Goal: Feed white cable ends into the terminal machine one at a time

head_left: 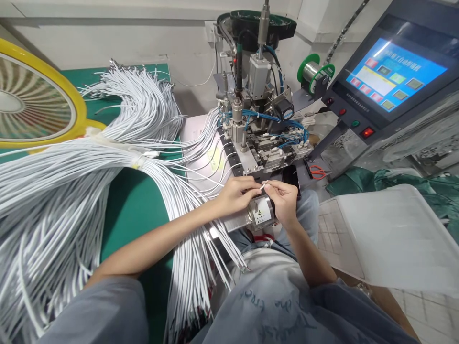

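My left hand [239,195] and my right hand [285,198] meet in front of the machine [251,138]. Between their fingertips is the end of a white cable [264,185], pinched from both sides. Fine detail of that tip is too small to make out. Under my left forearm spreads a big bundle of white cables [182,200], tied together near a band [138,161], its loose ends hanging beside my lap. Several single cables run from the bundle to a row of slots at the machine's left edge. Just below my hands sits a metal cylinder with a white label [262,212].
A yellow fan [81,102] stands at the left by the green table [118,224]. On the right are a control screen [394,76], a wire spool [311,71], red-handled scissors [318,172] and a white plastic bin [398,229]. A phone [291,177] lies beside my right hand.
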Motion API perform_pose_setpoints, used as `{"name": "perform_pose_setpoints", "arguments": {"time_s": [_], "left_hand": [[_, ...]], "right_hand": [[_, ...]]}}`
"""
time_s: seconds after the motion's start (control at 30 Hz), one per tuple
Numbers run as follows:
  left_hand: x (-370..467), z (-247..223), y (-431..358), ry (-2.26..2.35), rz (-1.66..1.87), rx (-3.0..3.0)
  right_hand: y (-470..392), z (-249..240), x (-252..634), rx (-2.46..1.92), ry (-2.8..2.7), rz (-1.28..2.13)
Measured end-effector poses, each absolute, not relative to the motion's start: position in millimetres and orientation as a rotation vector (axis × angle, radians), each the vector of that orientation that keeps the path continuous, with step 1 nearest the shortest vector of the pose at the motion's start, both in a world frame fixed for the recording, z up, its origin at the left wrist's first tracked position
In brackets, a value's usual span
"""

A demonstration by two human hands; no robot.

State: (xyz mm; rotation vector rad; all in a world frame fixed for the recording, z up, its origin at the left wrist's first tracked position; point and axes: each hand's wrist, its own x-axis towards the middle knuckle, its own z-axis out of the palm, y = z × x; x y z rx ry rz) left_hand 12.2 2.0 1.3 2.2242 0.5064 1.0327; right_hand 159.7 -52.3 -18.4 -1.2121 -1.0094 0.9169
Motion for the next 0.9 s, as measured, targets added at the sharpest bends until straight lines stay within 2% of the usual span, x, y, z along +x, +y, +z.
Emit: {"name": "perform_pose_setpoints", "arguments": {"time_s": [0.2, 0.5, 0.73, 0.9], "left_hand": [[8.2, 1.9, 11.4, 0.387, 0.865, 2.293], [5.3, 0.0, 17.2, 0.466, 0.627, 2.910], [11.5, -2.9, 4.4, 0.552, 0.629, 2.631], [15.7, -4.5, -0.9, 0.756, 0.356, 2.772]], "right_hand": [[-44.4, -11.3, 181.5, -1.122, -1.160, 1.190], [-44.5, 0.0, 187.3, -1.418, -1.597, 0.807], [-47.1, -21.9, 175.4, -1.357, -1.196, 0.894], [-45.0, -43.7, 181.0, -1.393, -1.088, 0.961]]}}
